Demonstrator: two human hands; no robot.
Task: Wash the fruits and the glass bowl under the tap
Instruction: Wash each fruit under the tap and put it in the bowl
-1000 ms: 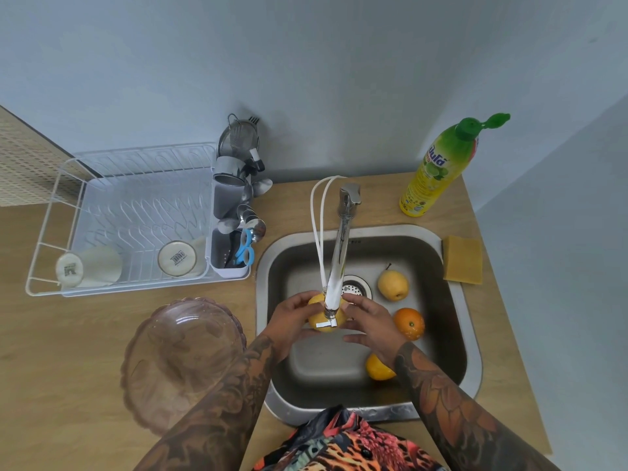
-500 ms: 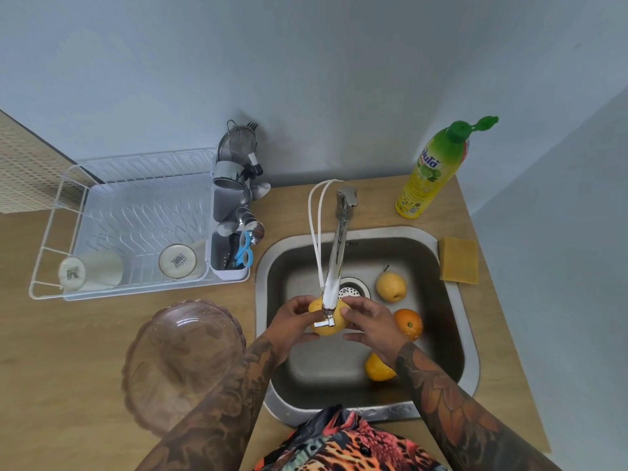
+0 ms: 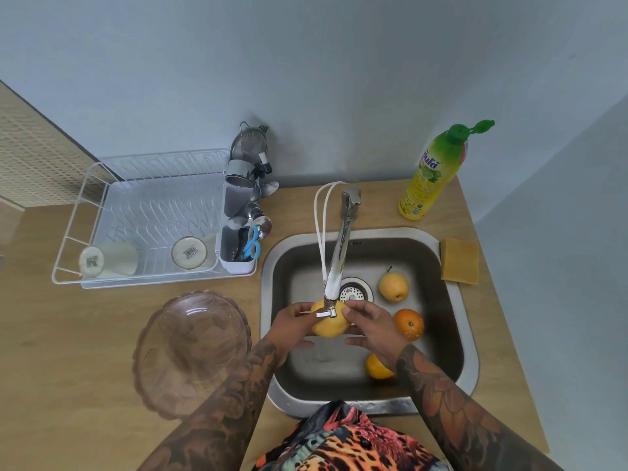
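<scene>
Under the tap [image 3: 341, 253], over the steel sink [image 3: 452, 365], a yellow fruit [image 3: 331, 326] is held between both my hands. My left hand [image 3: 292, 322] grips it from the left, and my right hand [image 3: 370, 324] curls round its right side. The spout's end hides the fruit's top. In the basin lie a yellow pear [image 3: 393, 286], an orange [image 3: 409, 323] and another yellow fruit [image 3: 377, 367], half hidden by my right forearm. The glass bowl [image 3: 190, 351] stands upright on the wooden counter, left of the sink.
A white dish rack [image 3: 142, 219] with two cups and a cutlery holder [image 3: 241, 246] stands at the back left. A green-capped dish soap bottle [image 3: 433, 175] and a yellow sponge [image 3: 459, 260] sit right of the sink. The drain strainer [image 3: 355, 291] lies behind the spout.
Both hands stay under the spout with the yellow fruit, turning it slightly. The view has shifted a little; the other fruits and the bowl lie as before.
</scene>
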